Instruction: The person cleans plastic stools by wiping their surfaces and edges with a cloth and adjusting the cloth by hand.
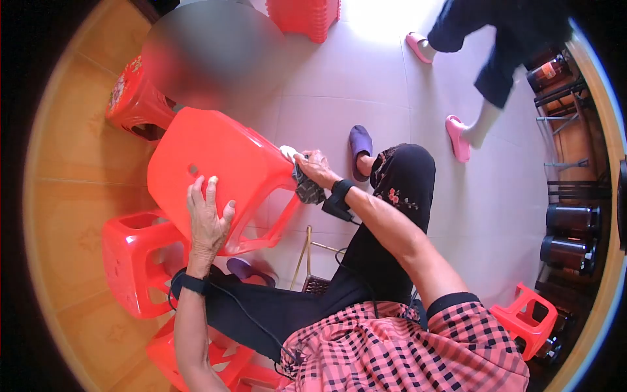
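A red plastic stool [222,147] stands tilted before my knees, its square seat with a small round hole facing me. My left hand [209,219] lies on the seat near that hole, fingers spread. In my right hand [317,170] is a bunched cloth [308,188], dark and patterned with a whitish part, pressed against the stool's right edge. The fingers of that hand are wrapped round the cloth. Both wrists wear black bands with cables.
More red stools stand at the left, one [137,261] beside my left leg and one with a patterned top [130,95] farther off. A person in dark trousers and pink slippers [459,140] is at upper right. Dark jars [571,219] line the right wall. A small red stool [526,317] sits lower right.
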The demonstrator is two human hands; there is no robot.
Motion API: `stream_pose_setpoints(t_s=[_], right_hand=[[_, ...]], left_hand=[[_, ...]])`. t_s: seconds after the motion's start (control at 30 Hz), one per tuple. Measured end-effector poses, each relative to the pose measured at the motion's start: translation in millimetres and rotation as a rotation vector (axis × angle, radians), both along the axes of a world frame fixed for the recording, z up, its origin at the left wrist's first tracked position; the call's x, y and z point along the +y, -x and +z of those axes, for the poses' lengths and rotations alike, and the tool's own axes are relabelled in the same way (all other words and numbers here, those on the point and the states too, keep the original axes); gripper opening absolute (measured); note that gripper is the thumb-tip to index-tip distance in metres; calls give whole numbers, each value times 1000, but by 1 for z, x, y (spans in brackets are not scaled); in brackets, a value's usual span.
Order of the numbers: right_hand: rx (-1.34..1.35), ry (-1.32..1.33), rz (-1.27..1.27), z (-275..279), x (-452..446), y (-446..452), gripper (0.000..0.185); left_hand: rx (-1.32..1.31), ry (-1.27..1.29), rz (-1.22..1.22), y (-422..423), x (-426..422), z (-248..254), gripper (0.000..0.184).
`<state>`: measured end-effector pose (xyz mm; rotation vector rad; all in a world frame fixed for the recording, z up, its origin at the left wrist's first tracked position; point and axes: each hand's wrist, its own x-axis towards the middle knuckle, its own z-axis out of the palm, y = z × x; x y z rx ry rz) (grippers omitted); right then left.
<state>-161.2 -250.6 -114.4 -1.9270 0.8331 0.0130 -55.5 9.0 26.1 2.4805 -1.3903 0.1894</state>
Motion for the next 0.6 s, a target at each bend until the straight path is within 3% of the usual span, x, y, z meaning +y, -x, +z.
stream_pose_setpoints(t_s=[0.07,0.6], right_hand=[[-11,-132,-281,10,14,6,43],[3,-137,-334,-214,12,19,33]], left_hand=[[24,-33,0,-1,-3,-5,61],[132,-140,-6,-3,2,4,64]])
